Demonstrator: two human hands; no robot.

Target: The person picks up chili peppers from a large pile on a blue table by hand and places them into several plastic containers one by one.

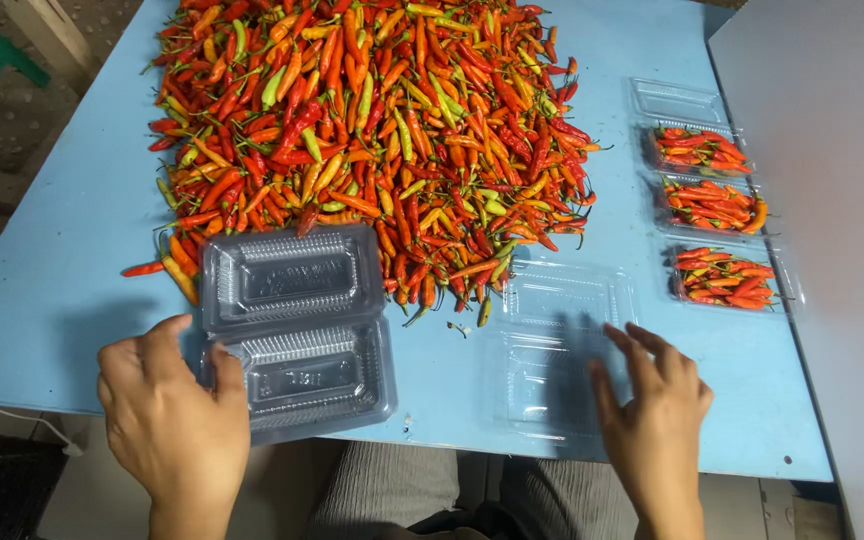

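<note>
While the person leans over the blue table (72,250), the left hand (167,420) at the lower left of the frame rests its thumb and fingers on the near edge of a stack of open clear clamshell boxes (297,325), grasping it lightly. At lower right, the right hand (657,410) hovers with fingers spread and released over a single open clamshell (562,340), holding nothing. To do this well, I would judge it best to steady the stack with the thumb and lift only one box. Farther up, a big heap of red, orange and green chillies (372,130) fills the centre. At the right edge sit three filled packs (712,210) and an empty tray (677,100).
</note>
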